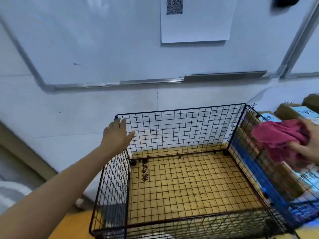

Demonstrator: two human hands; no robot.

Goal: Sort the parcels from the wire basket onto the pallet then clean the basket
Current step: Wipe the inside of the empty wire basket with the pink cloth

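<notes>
Against a white wall (69, 118), below a whiteboard (86, 40) with a sheet of paper (195, 30) bearing a square code pattern, a black wire basket (181, 110) stands on a yellow surface (74, 226). The yellow shows through the mesh of the basket's floor. A short line of dark marks (145, 172) lies near the far left corner of that floor.

The left hand (116, 133) reaches out on a bare arm to the far left top corner of the basket. Its fingers are straight and its thumb is spread, and it grasps nothing. The fingertips sit right at the corner of the rim, but I cannot tell whether they touch the wire.

The right hand (309, 144) is at the right edge of the view, outside and just beside the basket's right wall, about level with its rim. Its fingers are curled round a bunched magenta cloth (276, 135), which hangs blurred in front of the mesh.

The parcels (291, 110), brown cardboard boxes with pale blue labels, are outside the basket on its right. Some show above the right wall and others through it. A blue edge (241, 152) shows through the mesh low on that side.
</notes>
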